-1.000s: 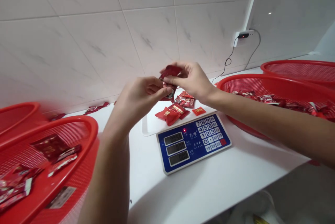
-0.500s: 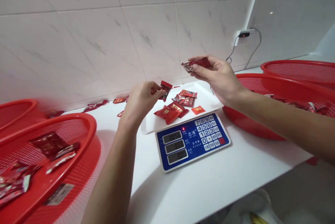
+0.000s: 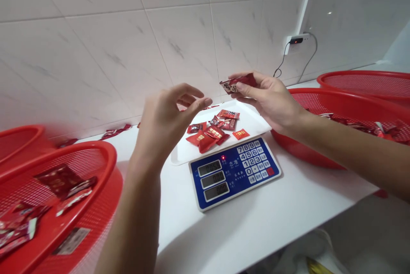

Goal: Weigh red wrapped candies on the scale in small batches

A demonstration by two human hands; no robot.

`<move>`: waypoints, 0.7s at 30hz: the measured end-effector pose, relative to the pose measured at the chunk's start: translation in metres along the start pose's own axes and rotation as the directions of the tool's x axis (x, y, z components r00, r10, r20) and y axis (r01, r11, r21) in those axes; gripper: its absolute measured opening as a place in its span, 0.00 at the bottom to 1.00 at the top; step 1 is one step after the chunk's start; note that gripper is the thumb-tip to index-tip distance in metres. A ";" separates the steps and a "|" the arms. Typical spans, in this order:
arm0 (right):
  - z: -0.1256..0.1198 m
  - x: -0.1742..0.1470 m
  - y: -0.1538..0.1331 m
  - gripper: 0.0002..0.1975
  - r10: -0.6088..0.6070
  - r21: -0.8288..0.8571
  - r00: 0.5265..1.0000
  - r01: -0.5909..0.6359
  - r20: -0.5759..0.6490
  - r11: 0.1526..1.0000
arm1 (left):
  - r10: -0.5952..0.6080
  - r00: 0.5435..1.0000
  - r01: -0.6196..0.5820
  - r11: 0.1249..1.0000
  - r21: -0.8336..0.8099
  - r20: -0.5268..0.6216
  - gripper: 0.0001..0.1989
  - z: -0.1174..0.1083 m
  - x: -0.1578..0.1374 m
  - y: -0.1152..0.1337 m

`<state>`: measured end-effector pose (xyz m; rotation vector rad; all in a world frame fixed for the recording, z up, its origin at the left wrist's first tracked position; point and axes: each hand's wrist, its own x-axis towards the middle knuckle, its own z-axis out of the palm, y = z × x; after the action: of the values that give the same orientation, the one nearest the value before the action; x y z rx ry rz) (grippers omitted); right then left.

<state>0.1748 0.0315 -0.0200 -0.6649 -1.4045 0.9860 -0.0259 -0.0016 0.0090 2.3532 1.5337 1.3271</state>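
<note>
My left hand (image 3: 169, 116) hovers over the left part of the scale's white tray (image 3: 181, 150), thumb and fingers apart and nothing between them. Between the thumb and fingers of my right hand (image 3: 269, 98) is a dark red snack packet (image 3: 231, 86), held above the tray's back edge. Several small red wrapped packets (image 3: 216, 132) lie on the tray. Just below my left fingertips is one small packet (image 3: 196, 127). In front of the tray is the scale's blue keypad and display panel (image 3: 235, 173), with a red light lit.
Red mesh baskets with packets stand at left (image 3: 109, 158) and right (image 3: 297, 154), and another red basket (image 3: 361, 79) is behind the right one. More packets (image 3: 115, 131) lie along the tiled wall. A socket with a cable (image 3: 295, 41) is on the wall.
My left hand has let go of a small packet, which now lies on the tray, and has risen with its fingers apart. My right hand still holds its packet, nearly unmoved.
</note>
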 end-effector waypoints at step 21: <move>-0.075 -0.029 -0.020 0.06 -0.130 -0.410 0.981 0.060 -0.143 0.910 | 0.008 0.999 -0.004 0.997 0.080 -0.042 0.08 -0.015 -0.006 0.008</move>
<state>0.2545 0.0097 -0.0237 -0.9521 -1.4883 0.5469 -0.0303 -0.0160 0.0184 2.3931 1.6224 1.3505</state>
